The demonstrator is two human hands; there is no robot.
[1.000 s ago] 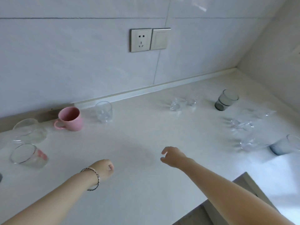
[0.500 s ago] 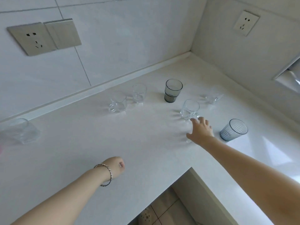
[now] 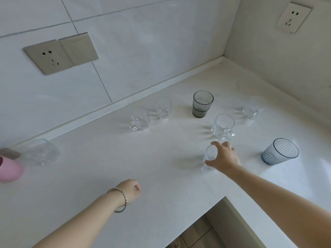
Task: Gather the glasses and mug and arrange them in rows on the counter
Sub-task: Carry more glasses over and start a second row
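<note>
My right hand [image 3: 223,157] wraps its fingers around a small clear glass [image 3: 210,154] standing on the white counter [image 3: 107,167]. Just behind it stands a clear handled glass [image 3: 222,128]. A ribbed blue tumbler [image 3: 279,154] leans at the right. Farther back are a dark grey glass [image 3: 202,104], two clear handled glasses [image 3: 140,119] [image 3: 163,108] and a small clear glass [image 3: 251,110]. At the far left sit a pink mug [image 3: 9,170] and a large clear glass [image 3: 42,153]. My left hand [image 3: 131,189], with a bracelet at the wrist, hovers fisted and empty above the counter's front.
The counter runs into a corner with tiled walls behind and at the right. A socket and switch plate [image 3: 60,52] sits on the back wall, another socket [image 3: 293,17] on the right wall. The counter edge cuts in at the bottom, showing the floor [image 3: 197,235].
The view has swung right toward the corner. My right hand reached forward and closed around the small clear glass. My left hand stayed fisted above the front of the counter.
</note>
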